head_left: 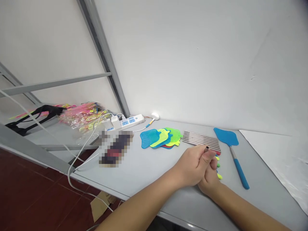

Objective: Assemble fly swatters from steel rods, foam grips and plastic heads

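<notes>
My left hand (192,163) is closed in a fist around a metal tube (206,149), whose dark open end pokes out above the thumb. Pressed against it from the right and below, my right hand (210,179) is closed too; what its fingers wrap is hidden. Just behind the hands lies a row of metal tubes (199,138) side by side. Several coloured handles (218,176) are partly covered by my right hand. To the left is an overlapping pile of flyswatter heads (160,138) in blue, yellow, green and red. A blue flyswatter (237,160) with a metal shaft lies at right.
A power strip (132,121) with plugs and white cables stands by the wall. A blurred-out flat object (116,149) lies on the grey table (139,173). White sheeting (271,154) covers the right side. Plastic-wrapped colourful items (81,117) lie beyond the metal frame (113,70).
</notes>
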The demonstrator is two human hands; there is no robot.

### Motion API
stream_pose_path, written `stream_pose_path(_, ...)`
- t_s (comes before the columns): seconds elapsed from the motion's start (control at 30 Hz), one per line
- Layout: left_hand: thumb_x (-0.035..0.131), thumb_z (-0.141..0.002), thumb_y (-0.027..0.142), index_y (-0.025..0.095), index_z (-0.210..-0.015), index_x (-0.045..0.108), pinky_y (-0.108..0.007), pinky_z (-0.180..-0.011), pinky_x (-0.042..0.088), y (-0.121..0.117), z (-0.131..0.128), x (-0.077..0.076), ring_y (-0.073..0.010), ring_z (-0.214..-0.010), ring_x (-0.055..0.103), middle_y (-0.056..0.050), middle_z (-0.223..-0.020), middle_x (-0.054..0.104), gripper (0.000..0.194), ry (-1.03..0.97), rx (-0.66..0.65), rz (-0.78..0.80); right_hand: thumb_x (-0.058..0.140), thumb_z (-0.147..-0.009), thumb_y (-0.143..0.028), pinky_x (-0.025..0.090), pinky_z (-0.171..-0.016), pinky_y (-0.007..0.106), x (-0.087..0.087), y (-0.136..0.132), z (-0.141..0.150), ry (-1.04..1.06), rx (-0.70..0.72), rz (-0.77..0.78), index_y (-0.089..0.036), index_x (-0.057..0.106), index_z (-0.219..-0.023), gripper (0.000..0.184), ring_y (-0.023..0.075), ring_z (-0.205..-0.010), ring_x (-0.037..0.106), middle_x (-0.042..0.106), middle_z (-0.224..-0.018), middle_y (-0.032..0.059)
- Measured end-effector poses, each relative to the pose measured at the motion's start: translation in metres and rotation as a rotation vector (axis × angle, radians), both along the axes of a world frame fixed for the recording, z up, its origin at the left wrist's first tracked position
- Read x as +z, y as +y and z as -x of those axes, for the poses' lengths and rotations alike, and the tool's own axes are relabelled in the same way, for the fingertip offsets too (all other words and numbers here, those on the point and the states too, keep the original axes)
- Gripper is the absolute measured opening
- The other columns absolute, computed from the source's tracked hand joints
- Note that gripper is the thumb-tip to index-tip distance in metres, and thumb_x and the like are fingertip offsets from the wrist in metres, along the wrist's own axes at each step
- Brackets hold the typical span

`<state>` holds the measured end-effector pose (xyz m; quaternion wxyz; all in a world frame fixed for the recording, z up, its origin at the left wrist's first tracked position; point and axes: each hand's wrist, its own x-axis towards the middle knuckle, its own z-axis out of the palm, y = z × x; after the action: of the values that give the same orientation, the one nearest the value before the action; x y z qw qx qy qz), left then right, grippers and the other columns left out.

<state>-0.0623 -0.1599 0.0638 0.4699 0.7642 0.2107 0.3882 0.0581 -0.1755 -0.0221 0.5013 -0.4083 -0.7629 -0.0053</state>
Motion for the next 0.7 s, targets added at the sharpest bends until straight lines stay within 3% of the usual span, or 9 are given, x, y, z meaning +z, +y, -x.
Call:
stream_pose_path(0.27,0.031,-0.101,0.034,0.017,-0.075,0.057,-0.027,-0.082,0.044,0.005,0.005,-0.007,-0.0151,-0.084,0.055,-0.004,-0.084,0.060,0.040,0.030,-0.009,-0.038,0.041,-0.088,-0.014,0.052,-0.063,0.037,0.003,0.001,0.002,0.002,0.043,-0.027,-0.026,0.047,-0.122,0.037,0.0238,-0.082,0.061,0.060,-0.091,0.0064)
stream_pose_path(0.5,0.031,-0.101,0.038,0.016,-0.080,0.060,-0.028,-0.084,0.043,0.009,0.009,-0.011,-0.0155,-0.085,0.056,-0.004,-0.087,0.060,0.041,0.056,-0.004,-0.021,0.040,-0.088,-0.014,0.053,-0.065,0.035,0.003,0.001,0.005,0.046,0.089,0.055,-0.025,0.050,-0.117,0.032,0.0227,-0.083,0.062,0.062,-0.094,0.0066)
stream_pose_path(0.6,0.026,-0.101,0.044,0.017,-0.088,0.062,-0.026,-0.074,0.044,0.013,0.009,-0.010,-0.0140,-0.077,0.055,-0.003,-0.082,0.058,0.048,0.069,0.024,0.043,0.041,-0.091,-0.018,0.052,-0.062,0.033,0.006,0.002,0.010,0.087,0.071,0.151,-0.022,0.050,-0.116,0.027,0.0217,-0.081,0.062,0.063,-0.096,0.0077)
stream_pose_path(0.7,0.025,-0.100,0.051,0.017,-0.094,0.063,-0.025,-0.072,0.044,0.027,0.016,0.002,-0.0142,-0.078,0.055,-0.003,-0.082,0.058,0.051,0.120,0.023,0.018,0.041,-0.094,-0.025,0.047,-0.054,0.028,0.009,0.001,0.017,0.186,0.050,0.357,-0.020,0.050,-0.107,0.016,0.0173,-0.064,0.058,0.061,-0.076,0.0020)
